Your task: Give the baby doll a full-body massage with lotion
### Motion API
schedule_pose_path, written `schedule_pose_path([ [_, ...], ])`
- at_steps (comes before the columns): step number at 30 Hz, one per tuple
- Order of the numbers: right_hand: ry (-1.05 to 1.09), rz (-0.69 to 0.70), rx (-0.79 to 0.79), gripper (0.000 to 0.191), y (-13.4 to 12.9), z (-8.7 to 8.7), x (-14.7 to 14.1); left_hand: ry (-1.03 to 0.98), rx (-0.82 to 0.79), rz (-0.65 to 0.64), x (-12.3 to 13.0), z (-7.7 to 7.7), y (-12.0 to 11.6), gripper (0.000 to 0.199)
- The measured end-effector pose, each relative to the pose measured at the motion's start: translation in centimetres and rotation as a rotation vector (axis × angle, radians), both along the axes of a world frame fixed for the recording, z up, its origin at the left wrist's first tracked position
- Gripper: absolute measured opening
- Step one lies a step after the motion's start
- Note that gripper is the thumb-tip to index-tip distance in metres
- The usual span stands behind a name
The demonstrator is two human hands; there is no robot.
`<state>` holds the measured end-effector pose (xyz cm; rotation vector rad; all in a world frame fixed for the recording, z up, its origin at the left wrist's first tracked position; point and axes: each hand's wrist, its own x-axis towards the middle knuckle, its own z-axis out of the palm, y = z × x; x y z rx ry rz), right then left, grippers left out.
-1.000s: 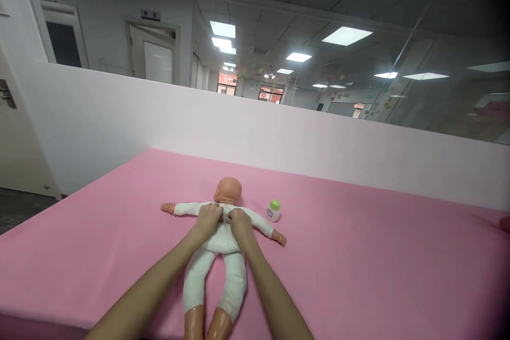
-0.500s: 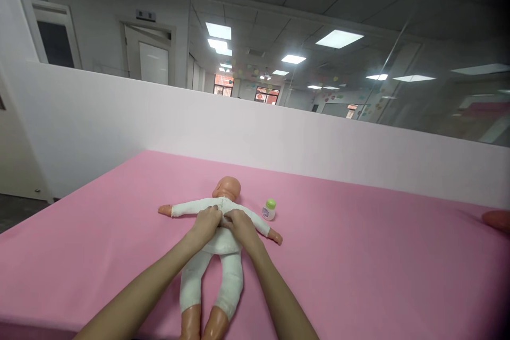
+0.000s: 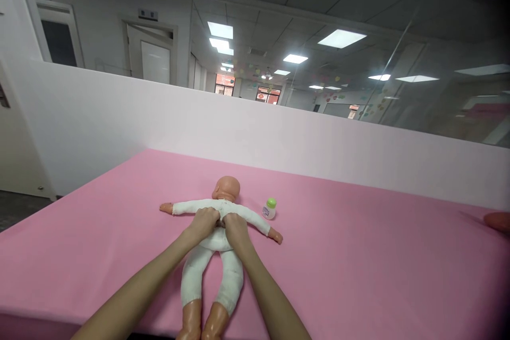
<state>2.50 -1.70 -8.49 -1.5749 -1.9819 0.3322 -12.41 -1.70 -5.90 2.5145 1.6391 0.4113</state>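
A baby doll (image 3: 217, 241) with a cloth body lies face down, its arms spread and the back of its bald head toward the wall. My left hand (image 3: 204, 222), fingers curled, presses on the left part of the doll's mid-back and pinches at the white cloth. Close beside it, my right hand (image 3: 236, 229) is closed the same way on the right part of the back. The fingertips of both hands are mostly hidden under the knuckles. A small clear bottle (image 3: 269, 211) with a green cap stands near the doll's right-hand arm.
The doll rests on a pink padded table (image 3: 350, 255). A low white wall (image 3: 279, 133) runs behind it, with glass above. An orange-brown rounded object (image 3: 498, 221) lies at the far right edge. A door (image 3: 155, 58) stands beyond the wall at the left.
Both hands have curled more tightly on the doll's back, and their knuckles have rolled forward slightly. The doll and the bottle stay in place.
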Motion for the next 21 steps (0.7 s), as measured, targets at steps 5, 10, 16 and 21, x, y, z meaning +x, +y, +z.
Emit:
schedule_pose_path([
  [5, -0.086, 0.078, 0.001, 0.025, -1.8, 2.1, 1.0, -0.067, -0.121, -0.149, -2.0, 1.3, -1.1, 0.019],
  [10, -0.120, 0.153, -0.016, 0.026, -3.1, 2.2, 1.4, -0.120, -0.024, -0.115, -1.2, 1.0, -1.6, 0.015],
  [16, -0.264, 0.048, 0.010, 0.032, -2.7, 0.3, -0.1, -0.142, -0.042, -0.079, 0.0, -0.7, -1.0, 0.024],
  [21, -0.285, 0.047, 0.001, 0.032, -3.2, 0.8, -0.1, -0.131, -0.009, -0.059, -0.3, -1.0, -1.1, 0.025],
])
